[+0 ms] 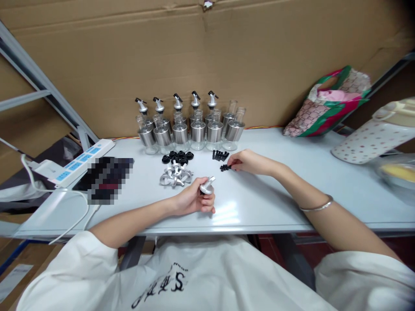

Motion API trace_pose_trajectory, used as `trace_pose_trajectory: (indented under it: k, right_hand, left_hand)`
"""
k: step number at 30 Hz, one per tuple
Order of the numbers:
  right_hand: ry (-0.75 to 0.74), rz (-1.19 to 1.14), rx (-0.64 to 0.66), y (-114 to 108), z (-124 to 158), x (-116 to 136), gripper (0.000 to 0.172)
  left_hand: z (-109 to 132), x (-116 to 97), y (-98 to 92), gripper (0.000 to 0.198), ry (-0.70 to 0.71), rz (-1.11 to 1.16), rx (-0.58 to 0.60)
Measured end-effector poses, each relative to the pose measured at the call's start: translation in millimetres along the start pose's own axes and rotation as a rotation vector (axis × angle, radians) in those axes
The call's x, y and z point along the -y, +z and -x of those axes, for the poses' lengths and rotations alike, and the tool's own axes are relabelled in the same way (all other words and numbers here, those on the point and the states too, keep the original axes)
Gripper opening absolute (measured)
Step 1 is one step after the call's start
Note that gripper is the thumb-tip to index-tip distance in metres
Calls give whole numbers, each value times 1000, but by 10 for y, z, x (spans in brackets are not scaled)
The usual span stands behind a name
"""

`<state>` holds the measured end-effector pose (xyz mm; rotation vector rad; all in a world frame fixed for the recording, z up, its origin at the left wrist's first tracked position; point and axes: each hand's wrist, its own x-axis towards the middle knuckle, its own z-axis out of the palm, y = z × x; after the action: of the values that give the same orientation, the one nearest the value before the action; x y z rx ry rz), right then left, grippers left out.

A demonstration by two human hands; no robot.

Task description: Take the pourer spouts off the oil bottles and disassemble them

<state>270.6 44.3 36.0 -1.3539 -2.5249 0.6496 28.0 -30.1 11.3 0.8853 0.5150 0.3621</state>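
Note:
My left hand (196,199) is closed around a silver pourer spout (207,186), its narrow tip tilted up to the right. At the small black parts (224,167) my right hand (244,162) has its fingertips pinched together; whether a piece is between them is hidden. Just behind these lie several black pourer levers (220,154). Silver spout pieces (176,175) are heaped left of centre, with black rubber stoppers (177,157) behind them. Glass bottles with metal sleeves (198,129) stand in rows at the back, some topped with silver pourers (195,99).
On the left are a white power strip (86,160), a dark blurred-out device (106,179) and a white cable (84,207). At right stand a patterned bag (324,103) and a spotted white jug (372,134). Cardboard (259,56) rises behind the table (275,203).

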Motion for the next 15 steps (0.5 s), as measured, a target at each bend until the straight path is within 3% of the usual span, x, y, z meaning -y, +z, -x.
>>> trace_pose_trajectory:
  k: [5,15]
  right_hand:
    - [53,-30,-16,10,9,31,20]
    - [-35,-73,-17,67,-1,60,30]
  left_hand:
    - [-4,9,-20,51,13,9,22]
    - [10,-10,13,52,-11,-2,-5]
